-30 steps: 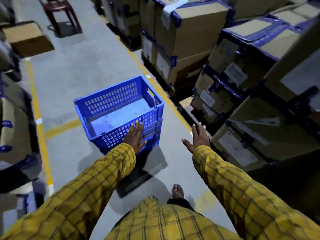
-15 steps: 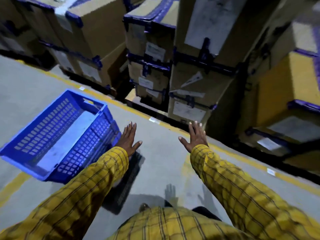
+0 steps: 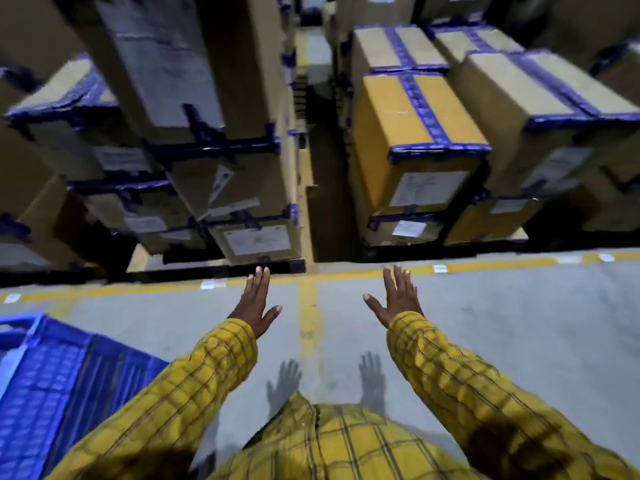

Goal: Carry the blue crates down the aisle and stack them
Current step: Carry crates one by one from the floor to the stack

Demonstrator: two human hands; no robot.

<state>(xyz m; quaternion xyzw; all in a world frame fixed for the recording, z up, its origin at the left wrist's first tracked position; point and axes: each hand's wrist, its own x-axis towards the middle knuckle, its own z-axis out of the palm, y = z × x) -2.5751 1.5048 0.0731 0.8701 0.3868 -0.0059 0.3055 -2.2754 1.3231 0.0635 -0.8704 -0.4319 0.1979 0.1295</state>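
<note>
A blue perforated plastic crate sits on the grey floor at the lower left, partly cut off by the frame edge and partly behind my left sleeve. My left hand is stretched out flat over the floor, fingers apart, holding nothing, to the right of the crate and apart from it. My right hand is also held out flat and empty, farther right. Both arms wear yellow checked sleeves. Shadows of both hands fall on the floor below them.
Stacks of cardboard boxes with blue tape stand on pallets straight ahead, behind a yellow floor line. A narrow dark gap runs between the two stacks. Grey concrete floor spreads to the right.
My view has swung to the right, so the crate has slid to the lower left edge. My left hand has come off the crate; both hands stay out flat and empty.
</note>
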